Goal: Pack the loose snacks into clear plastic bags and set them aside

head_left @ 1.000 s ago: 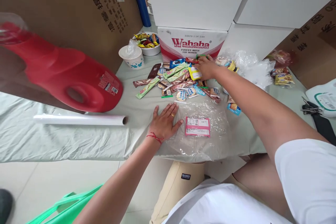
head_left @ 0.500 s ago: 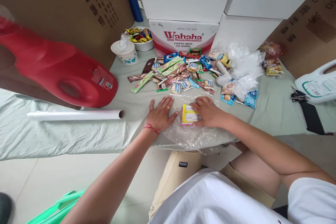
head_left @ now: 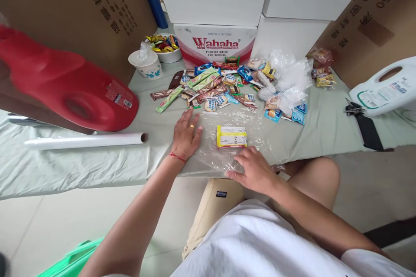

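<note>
A yellow-edged snack packet (head_left: pixel 232 137) with a white printed face lies flat on a sheet of clear plastic film (head_left: pixel 211 158) on the cloth-covered table. My left hand (head_left: pixel 186 135) rests palm down at the film's left edge, fingers stretched out, holding nothing. Just below and to the right of the packet is my right hand (head_left: pixel 255 169), its thumb and fingers apart over the film's front part. Whether its fingertips touch the film I cannot tell. Behind the packet spreads a pile of small wrapped snacks (head_left: pixel 212 88).
A red jug (head_left: pixel 81 91) and a white film roll (head_left: pixel 87 140) lie at left. Behind stand a paper cup (head_left: pixel 146 67), a snack bowl (head_left: pixel 170 55) and a Wahaha carton (head_left: pixel 216 45). Crumpled clear plastic (head_left: pixel 289 78), keys (head_left: pixel 354 107) and a white bottle (head_left: pixel 383 88) are at right.
My right hand has let go of the packet and drawn back toward me, leaving the packet lying uncovered on the film. The left hand stays flat at the left. The view has shifted slightly.
</note>
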Demonstrator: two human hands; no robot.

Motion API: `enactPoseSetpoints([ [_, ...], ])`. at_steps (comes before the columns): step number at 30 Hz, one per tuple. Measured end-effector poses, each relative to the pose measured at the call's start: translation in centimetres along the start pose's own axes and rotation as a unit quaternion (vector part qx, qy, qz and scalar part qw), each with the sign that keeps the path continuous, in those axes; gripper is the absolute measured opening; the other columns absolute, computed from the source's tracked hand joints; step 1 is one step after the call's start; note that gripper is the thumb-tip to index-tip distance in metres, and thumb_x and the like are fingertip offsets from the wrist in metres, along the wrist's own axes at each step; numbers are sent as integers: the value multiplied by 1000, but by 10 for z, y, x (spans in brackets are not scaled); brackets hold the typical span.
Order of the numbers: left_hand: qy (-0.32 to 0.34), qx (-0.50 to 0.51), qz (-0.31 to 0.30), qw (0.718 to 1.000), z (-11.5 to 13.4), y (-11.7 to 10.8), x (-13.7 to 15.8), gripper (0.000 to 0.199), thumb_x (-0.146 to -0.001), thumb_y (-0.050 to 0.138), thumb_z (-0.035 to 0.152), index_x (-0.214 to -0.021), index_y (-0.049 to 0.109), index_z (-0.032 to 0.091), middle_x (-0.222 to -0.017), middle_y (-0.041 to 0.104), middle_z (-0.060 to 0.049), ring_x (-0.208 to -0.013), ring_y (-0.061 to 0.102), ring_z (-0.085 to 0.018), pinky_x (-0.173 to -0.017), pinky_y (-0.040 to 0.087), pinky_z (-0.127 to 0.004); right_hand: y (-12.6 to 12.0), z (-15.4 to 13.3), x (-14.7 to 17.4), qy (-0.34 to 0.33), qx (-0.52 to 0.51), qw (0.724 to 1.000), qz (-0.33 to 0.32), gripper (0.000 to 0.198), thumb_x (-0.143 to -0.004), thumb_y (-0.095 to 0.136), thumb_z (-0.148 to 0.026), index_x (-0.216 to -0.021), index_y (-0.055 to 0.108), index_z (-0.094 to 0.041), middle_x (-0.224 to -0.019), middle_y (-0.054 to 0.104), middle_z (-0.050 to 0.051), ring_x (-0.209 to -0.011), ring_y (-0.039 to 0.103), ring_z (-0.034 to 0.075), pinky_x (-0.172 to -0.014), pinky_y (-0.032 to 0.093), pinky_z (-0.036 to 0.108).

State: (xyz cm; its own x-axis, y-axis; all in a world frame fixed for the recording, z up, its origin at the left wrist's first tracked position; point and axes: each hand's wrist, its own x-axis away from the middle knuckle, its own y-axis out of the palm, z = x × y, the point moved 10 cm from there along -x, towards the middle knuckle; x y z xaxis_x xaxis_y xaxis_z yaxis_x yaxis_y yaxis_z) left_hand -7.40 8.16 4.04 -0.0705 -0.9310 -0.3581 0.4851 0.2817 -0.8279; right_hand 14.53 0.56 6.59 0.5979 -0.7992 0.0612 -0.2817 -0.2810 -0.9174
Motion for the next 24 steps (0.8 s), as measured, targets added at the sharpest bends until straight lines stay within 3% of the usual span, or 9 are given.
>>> enactPoseSetpoints([
  [2,10,34,87,996,0,-21,8,45,-105,43,38,-143,59,19,-163,45,-18,-158,34,-32,-128,30,-57,18,-8,5,21,14,1000,-13,58,-91,67,-70,-107,77,-16,-105,70,15,-110,55,34,-95,49,47],
  [5,21,53,167,984,10,-54,25,35,-101,53,29,-133,64,23,-153,52,-17,-153,41,-33,-126,33,-59,34,-25,-3,-15,4,1000,-25,31,-98,70,-35,-125,75,-22,-100,70,9,-103,56,28,-92,48,40],
  [6,32,53,173,983,18,-63,30,35,-99,55,26,-132,64,24,-150,55,-16,-151,42,-33,-125,35,-59,36,-30,-7,-39,1,999,-27,35,-99,66,-23,-134,72,-25,-97,69,8,-99,56,25,-91,48,38],
  [9,111,33,109,987,57,-76,43,50,-92,54,15,-139,62,29,-144,63,-10,-152,43,-32,-126,32,-62,41,-42,-15,-111,12,993,-38,55,-99,58,-9,-148,62,-32,-91,66,4,-90,55,22,-86,46,35],
  [13,240,36,-52,969,107,-62,61,75,-85,47,7,-154,50,37,-152,63,-3,-160,32,-30,-131,7,-67,45,-47,-15,-168,53,983,-54,53,-100,60,-13,-148,61,-37,-92,67,3,-96,56,25,-84,44,37],
  [17,207,98,-92,969,114,-56,62,77,-86,46,9,-159,44,34,-155,60,-5,-159,33,-29,-130,19,-62,43,-47,-15,-176,65,981,-46,49,-103,57,-16,-149,59,-31,-97,70,5,-104,59,28,-88,46,41],
  [19,219,125,-103,962,122,-54,62,78,-88,44,9,-162,39,33,-154,61,-6,-156,38,-28,-129,22,-59,39,-47,-16,-182,52,981,-28,44,-104,55,-16,-147,61,-27,-112,72,8,-114,59,29,-94,47,43],
  [22,272,139,-162,938,139,-43,65,82,-92,36,5,-168,24,32,-148,66,-6,-150,48,-23,-132,12,-55,33,-53,-13,-221,13,975,11,35,-108,51,-23,-141,64,-26,-137,66,9,-135,51,28,-107,44,45],
  [24,276,126,-197,932,139,-32,61,78,-96,35,8,-169,21,30,-139,72,-6,-143,54,-22,-132,8,-53,34,-55,-11,-238,12,971,14,32,-109,50,-25,-136,67,-26,-131,69,9,-135,52,27,-109,45,44],
])
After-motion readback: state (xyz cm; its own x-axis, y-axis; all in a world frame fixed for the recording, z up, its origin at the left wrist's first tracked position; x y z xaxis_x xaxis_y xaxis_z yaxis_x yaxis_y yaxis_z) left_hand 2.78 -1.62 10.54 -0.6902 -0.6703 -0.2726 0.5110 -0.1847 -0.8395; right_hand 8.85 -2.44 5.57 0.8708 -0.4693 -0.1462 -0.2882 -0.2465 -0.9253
